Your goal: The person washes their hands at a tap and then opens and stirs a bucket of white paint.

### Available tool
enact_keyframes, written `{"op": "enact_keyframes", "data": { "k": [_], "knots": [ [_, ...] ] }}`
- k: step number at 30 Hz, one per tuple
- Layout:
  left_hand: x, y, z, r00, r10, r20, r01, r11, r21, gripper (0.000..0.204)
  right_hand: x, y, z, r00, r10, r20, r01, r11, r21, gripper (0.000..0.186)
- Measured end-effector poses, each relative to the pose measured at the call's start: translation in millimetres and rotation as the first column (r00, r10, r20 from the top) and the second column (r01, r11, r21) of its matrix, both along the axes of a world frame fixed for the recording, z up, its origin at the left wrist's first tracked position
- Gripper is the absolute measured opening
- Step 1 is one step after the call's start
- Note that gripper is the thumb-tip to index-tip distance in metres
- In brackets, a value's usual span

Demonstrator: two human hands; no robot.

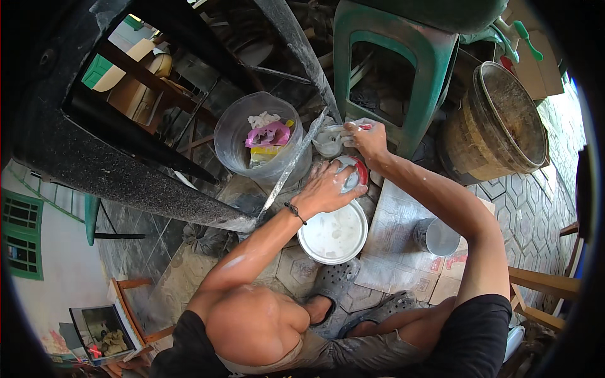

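My left hand (324, 188) is wrapped over a round red-and-white can (362, 170), just above the far rim of a white round tub or lid (334, 234). Farther off, my right hand (370, 140) pinches a whitish, plastic-looking thing with a bit of red; its exact kind is not clear. Below and left of those fingers stands a small pale container (328, 142), with a greyish-white inside. The fingers of my left hand partly cover the can.
A clear bucket (230, 142) holding wrappers stands left, behind a leaning metal bar (291, 170). A green plastic stool (413, 50) is ahead, stained stacked buckets (463, 135) to the right. On flattened cardboard (394, 252) sits a grey cup (441, 238). A dark frame (138, 170) spans the left.
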State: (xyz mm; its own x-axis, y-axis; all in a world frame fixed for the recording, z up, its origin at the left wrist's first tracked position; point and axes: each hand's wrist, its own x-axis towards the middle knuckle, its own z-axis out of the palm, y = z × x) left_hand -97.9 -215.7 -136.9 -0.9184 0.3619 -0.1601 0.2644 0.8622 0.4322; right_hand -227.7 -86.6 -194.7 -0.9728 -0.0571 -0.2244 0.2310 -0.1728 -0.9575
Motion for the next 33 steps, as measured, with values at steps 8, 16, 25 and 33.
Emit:
{"op": "enact_keyframes", "data": {
  "k": [8,16,25,33],
  "knots": [
    [0.9,-11.4,-5.3,0.999,0.025,-0.032,-0.026,1.000,-0.015,0.062,6.9,-20.7,14.5,0.993,0.056,-0.108,-0.003,0.899,0.439,0.029],
    [6.9,-12.8,-13.7,0.999,0.029,-0.015,-0.029,0.999,-0.034,0.060,12.5,-35.8,-7.8,0.999,0.048,0.013,-0.049,0.922,0.383,0.038],
    [7.8,-10.1,-4.7,0.999,0.021,-0.043,-0.021,1.000,0.003,0.063,18.4,-0.4,1.4,0.986,0.144,0.086,-0.160,0.958,0.239,0.031],
    [14.9,20.2,42.0,0.959,-0.022,-0.282,0.118,0.936,0.331,0.049,68.8,105.7,144.3,0.475,0.248,-0.845,0.140,0.926,0.351,0.031]
  ]
}}
